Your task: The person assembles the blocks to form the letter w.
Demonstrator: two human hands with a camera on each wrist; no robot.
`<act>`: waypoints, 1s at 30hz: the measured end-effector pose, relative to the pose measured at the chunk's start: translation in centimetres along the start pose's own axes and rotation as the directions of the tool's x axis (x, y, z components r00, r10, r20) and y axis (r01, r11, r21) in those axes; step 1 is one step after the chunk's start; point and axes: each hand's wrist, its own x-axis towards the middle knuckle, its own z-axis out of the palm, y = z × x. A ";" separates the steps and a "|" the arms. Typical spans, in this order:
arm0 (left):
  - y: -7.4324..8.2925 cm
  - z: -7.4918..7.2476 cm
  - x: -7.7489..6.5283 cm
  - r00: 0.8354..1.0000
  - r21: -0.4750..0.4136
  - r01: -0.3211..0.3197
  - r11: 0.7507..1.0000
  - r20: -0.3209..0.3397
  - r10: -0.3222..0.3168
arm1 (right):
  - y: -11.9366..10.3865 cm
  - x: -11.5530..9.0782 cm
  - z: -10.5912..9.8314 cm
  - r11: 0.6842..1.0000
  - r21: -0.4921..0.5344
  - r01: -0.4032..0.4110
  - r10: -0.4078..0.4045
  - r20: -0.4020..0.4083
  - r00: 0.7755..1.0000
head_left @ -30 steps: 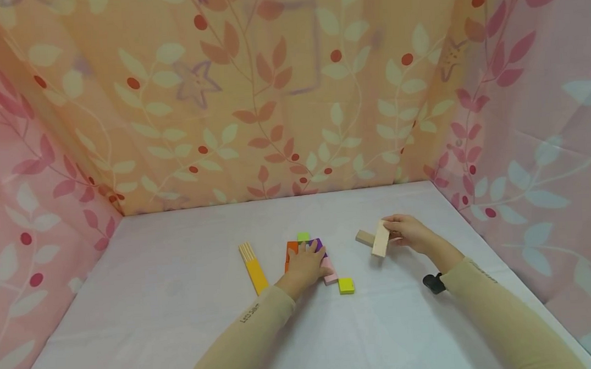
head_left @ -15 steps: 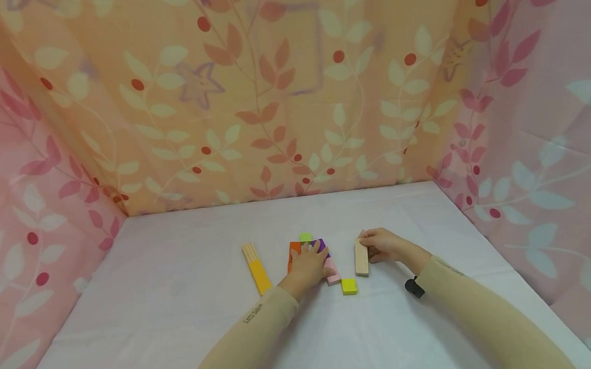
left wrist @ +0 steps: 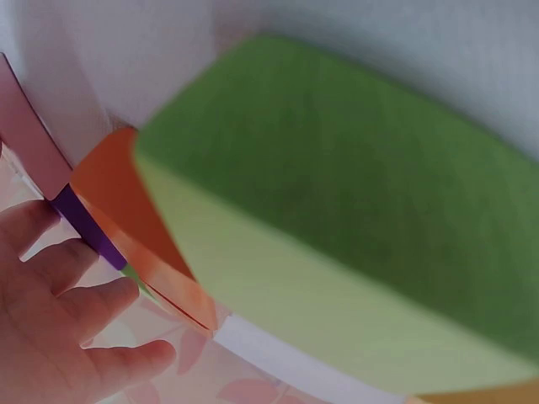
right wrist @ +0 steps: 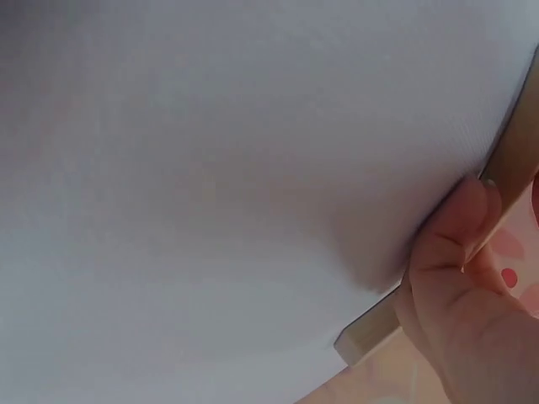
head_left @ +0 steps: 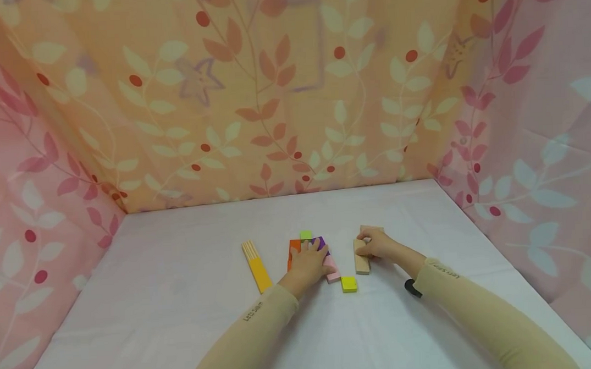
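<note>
My left hand (head_left: 306, 266) lies with fingers spread over a cluster of coloured wooden blocks, partly hiding them. Around it show an orange block (head_left: 295, 245), a purple block (head_left: 321, 244), a pink block (head_left: 332, 270) and a light green block (head_left: 305, 236). In the left wrist view a green block (left wrist: 337, 185) looms close to the camera, beside an orange block (left wrist: 139, 210). My right hand (head_left: 379, 246) pinches a plain wooden block (head_left: 362, 265) that lies flat on the table. Behind that hand lies a second plain wooden block (head_left: 374, 227), partly covered.
A yellow strip-like bundle with pale sticks (head_left: 257, 268) lies left of the cluster. A yellow-green square block (head_left: 349, 284) sits in front of the pink block. White cloth covers the table (head_left: 157, 300), and floral curtains (head_left: 272, 97) stand at the back and sides.
My right hand has moved left and turned the plain block, bringing it down flat in line with the table's depth. My left hand stays over the coloured blocks.
</note>
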 end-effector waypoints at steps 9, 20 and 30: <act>-0.3 0.6 0.6 1.000 0.001 0.010 1.000 0.006 -0.010 | -0.2 -0.4 0.4 1.000 0.021 0.005 -0.005 -0.010 1.000; -0.3 0.5 0.6 1.000 0.010 0.002 1.000 -0.006 -0.002 | -0.1 -0.8 0.3 1.000 -0.008 0.014 -0.014 -0.007 1.000; -0.1 0.5 0.4 1.000 0.019 -0.003 1.000 0.001 0.003 | 0.4 -0.6 -0.9 0.998 0.059 0.026 -0.025 -0.029 0.999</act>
